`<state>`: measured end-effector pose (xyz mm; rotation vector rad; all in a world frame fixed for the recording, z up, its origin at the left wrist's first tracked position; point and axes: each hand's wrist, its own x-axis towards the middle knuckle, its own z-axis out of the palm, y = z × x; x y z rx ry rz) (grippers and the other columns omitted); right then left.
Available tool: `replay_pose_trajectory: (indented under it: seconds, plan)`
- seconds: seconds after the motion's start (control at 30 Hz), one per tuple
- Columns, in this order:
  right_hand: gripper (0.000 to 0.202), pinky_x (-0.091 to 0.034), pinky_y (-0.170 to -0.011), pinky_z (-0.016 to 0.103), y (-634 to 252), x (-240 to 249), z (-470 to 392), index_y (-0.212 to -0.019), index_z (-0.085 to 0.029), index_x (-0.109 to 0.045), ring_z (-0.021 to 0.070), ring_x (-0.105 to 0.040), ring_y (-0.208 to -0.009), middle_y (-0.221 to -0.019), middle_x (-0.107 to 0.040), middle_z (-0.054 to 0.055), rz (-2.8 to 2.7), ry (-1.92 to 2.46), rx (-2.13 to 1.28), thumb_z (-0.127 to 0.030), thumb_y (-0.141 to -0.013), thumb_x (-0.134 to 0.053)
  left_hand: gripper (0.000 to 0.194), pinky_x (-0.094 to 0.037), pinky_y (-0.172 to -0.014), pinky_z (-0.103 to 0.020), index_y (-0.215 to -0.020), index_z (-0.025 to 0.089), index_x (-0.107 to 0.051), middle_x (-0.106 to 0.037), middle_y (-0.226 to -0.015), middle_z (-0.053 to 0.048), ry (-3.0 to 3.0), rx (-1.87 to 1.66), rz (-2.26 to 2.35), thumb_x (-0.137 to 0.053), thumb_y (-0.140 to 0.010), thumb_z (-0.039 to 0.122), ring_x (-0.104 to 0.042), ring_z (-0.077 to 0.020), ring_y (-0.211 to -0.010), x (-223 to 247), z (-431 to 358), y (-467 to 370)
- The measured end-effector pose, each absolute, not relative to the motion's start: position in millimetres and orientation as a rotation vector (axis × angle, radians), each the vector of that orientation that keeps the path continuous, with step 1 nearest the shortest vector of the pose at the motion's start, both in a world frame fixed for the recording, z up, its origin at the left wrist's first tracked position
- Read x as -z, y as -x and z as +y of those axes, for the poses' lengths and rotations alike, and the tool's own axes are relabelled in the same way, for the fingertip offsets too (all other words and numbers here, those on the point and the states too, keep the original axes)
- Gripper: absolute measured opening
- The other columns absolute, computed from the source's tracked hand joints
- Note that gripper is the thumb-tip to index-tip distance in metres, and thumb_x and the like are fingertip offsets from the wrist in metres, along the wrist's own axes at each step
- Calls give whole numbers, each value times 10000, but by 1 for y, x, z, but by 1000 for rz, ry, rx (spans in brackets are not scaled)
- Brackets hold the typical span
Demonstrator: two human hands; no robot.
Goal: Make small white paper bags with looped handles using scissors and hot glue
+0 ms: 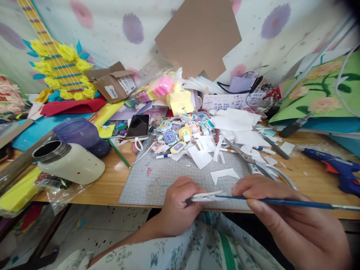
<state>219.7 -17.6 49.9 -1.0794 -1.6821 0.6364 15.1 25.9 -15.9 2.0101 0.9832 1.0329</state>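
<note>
My left hand [181, 204] is closed around a small bundle of narrow white strips [208, 195], perhaps paper, above the near edge of the grey cutting mat [137, 183]. Between the thumb and fingers of my right hand [281, 210] is a thin blue paintbrush [298, 203], held nearly level. Its silvery ferrule points right, while its slim handle end meets the strips. Whether the tip goes in between them or only touches them, I cannot tell. A cut piece of white paper [223, 175] lies just beyond both hands.
Scissors [250, 159] rest among paper scraps behind my right hand. A blue glue gun [334, 161] lies on the right. Decorated paper shapes [170, 137] pile up mid-table beside a phone [138, 126]. An uncapped cream bottle [73, 163] lies tilted at left.
</note>
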Motion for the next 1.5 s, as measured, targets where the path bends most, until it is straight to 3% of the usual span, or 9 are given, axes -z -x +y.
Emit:
replay_pose_trajectory:
  seconds: [0.17,0.27,0.33,0.47,0.57,0.87,1.1,1.27,1.5]
  plan:
    - [97,-469,-801,374,-215,-33,-15,-897,-269,-639,241,-591,-902,-892,-663,58,-1187,1088,-685,-231,-854,-561,191,-348,-595,-260,-648,167,-595,-517,-640,-3,-1684,-1025,1086,-650,-751,318,-459,-151,-635,11,22,-15]
    - [143,-449,-625,306,-207,-10,-7,-946,-246,-657,176,-534,-644,-620,-550,-4,-1052,1069,-910,-312,-840,-587,209,-337,-582,-235,-681,157,-572,-475,-636,23,-1354,-1038,1053,-671,-734,333,-420,-124,-618,10,17,-20]
    - [208,-384,-520,259,-199,4,-3,-944,-233,-658,143,-459,-564,-589,-472,-32,-1053,1093,-1081,-382,-802,-631,213,-350,-592,-230,-716,150,-575,-487,-641,25,-1171,-1058,1000,-682,-725,334,-420,-119,-624,10,12,-26]
    - [190,-397,-618,267,-186,10,-2,-744,-200,-629,147,-459,-680,-722,-491,-13,-1173,1124,-1179,-372,-734,-709,245,-381,-626,-240,-787,135,-597,-546,-690,4,-1049,-1038,919,-699,-710,344,-455,-131,-664,7,6,-36]
    - [243,-388,-593,250,-185,4,-5,-649,-195,-566,140,-440,-664,-695,-476,-21,-1128,1126,-1236,-372,-737,-707,271,-387,-646,-240,-855,145,-615,-577,-746,-7,-1108,-1025,892,-707,-706,352,-471,-137,-694,1,5,-35]
    - [312,-312,-513,210,-185,2,-8,-610,-180,-516,96,-373,-571,-612,-430,-55,-952,1015,-1399,-355,-668,-768,219,-323,-558,-225,-691,155,-551,-476,-608,42,-1089,-1092,891,-650,-782,328,-368,-97,-589,-1,3,-36]
    - [309,-309,-517,216,-184,2,-5,-650,-168,-541,87,-396,-539,-570,-474,-59,-832,967,-1493,-355,-647,-786,201,-338,-567,-223,-727,154,-581,-520,-626,37,-995,-1134,934,-644,-794,333,-394,-94,-596,4,2,-41]
    - [287,-302,-510,212,-185,4,-4,-613,-167,-545,82,-391,-533,-551,-464,-65,-816,945,-1472,-327,-663,-778,200,-353,-592,-226,-781,146,-615,-567,-681,21,-955,-1066,901,-695,-747,326,-427,-97,-620,2,7,-39]
    - [298,-309,-505,205,-184,7,-4,-609,-159,-548,77,-398,-530,-545,-476,-62,-829,963,-1480,-339,-657,-781,254,-317,-555,-223,-648,138,-560,-497,-581,42,-886,-1112,892,-723,-712,323,-372,-86,-573,2,6,-42]
